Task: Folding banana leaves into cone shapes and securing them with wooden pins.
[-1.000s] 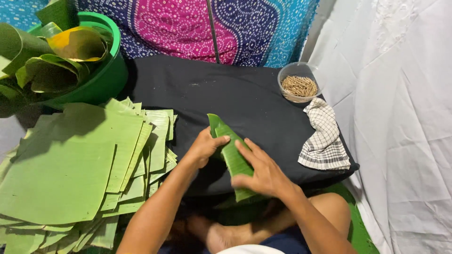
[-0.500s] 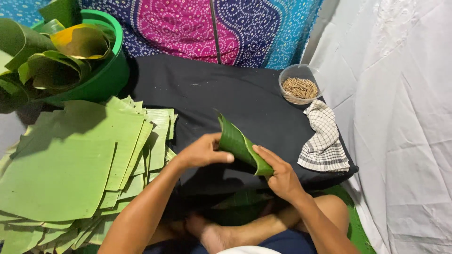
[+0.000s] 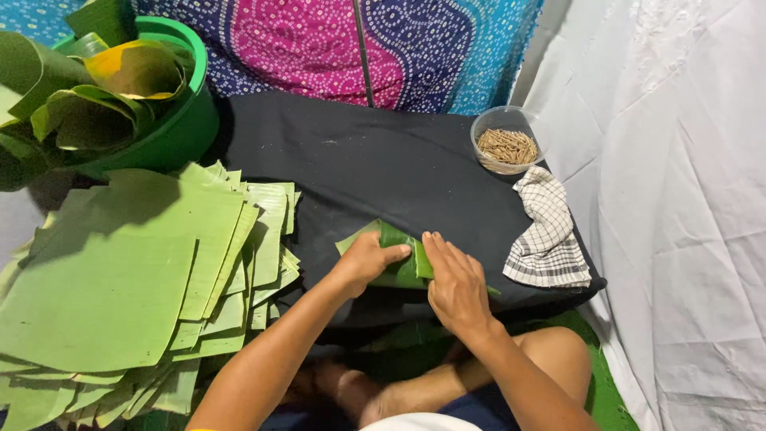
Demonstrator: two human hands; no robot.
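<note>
Pressing down with both hands, the person has a folded strip of green banana leaf [image 3: 396,257] pinned flat on the black cloth-covered pad [image 3: 343,160], close to its near edge. The left hand [image 3: 369,258] lies on the leaf's left part with its fingers curled loosely over the fold, thumb pointing right; the right hand [image 3: 453,281] rests on the right part, fingers stretched out almost flat and close together, palm down, so neither hand grips so much as holds the leaf in place. I would judge the folding to be partway along: the leaf is creased and doubled over, yet nothing seems to fasten it. The small clear plastic bowl of thin brown sticks [image 3: 506,140] sits untouched at the pad's far right corner, well apart from the hands, with a white checked cloth [image 3: 549,231] lying just below it. To the left, a big stack of flat cut green leaf sheets [image 3: 120,279] suggests much remains, and the green plastic tub [image 3: 171,120] holds rolled leaves.
</note>
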